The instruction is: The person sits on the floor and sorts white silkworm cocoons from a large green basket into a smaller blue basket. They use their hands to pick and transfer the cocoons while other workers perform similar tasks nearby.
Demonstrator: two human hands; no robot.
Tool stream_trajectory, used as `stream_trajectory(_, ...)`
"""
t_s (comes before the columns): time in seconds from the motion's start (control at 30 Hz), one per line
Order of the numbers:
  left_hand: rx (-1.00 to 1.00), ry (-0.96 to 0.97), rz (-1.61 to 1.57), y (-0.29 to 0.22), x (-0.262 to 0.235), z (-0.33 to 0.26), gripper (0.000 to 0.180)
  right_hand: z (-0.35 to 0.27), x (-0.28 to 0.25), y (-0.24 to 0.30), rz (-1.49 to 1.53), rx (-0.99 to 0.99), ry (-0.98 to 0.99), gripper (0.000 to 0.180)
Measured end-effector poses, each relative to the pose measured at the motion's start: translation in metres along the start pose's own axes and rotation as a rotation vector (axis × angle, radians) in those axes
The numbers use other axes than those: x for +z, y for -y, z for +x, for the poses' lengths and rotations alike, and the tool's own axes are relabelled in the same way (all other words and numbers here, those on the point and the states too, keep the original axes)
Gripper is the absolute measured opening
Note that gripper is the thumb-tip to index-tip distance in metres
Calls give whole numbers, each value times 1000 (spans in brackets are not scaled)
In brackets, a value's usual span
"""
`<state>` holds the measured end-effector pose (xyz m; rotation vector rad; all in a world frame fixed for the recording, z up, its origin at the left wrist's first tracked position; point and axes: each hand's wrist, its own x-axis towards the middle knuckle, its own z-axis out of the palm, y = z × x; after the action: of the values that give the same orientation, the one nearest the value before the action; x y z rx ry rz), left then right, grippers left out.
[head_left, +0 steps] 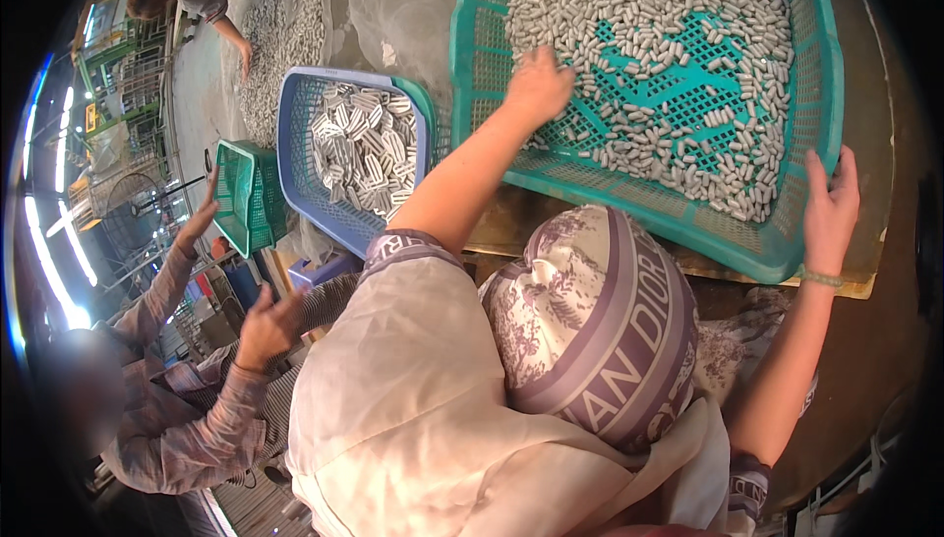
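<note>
A large green plastic basket (639, 227) stands in front of me, tilted in view. Many small, pale grey, capsule-shaped pieces (713, 158) lie in it, heaped at the far side and along the right, with bare mesh showing in the middle. My left hand (539, 87) reaches over the basket's left part, fingers curled down at the edge of the pieces. Whatever lies under those fingers is hidden. On the right, my right hand (832, 198) grips the basket's rim, and a beaded bracelet circles that wrist.
Left of the green basket, a blue basket (287, 158) holds slotted, elongated grey pieces. Farther left stands a smaller green basket (222, 205). Another person's hands (267, 328) are raised at lower left. At the top left, a second person's hand (242, 50) touches a spread of grey pieces (285, 40).
</note>
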<state>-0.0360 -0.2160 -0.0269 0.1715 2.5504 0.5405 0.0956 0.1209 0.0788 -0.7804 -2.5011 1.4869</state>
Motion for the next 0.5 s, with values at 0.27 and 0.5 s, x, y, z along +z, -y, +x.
stream_trajectory(0.27,-5,202,260,8,25,-31,48,0,6,-4,-13,-46,-40,30)
stream_trajectory(0.5,-128,127,302,38,25,-32,47,0,6,-2,-16,-32,-24,27)
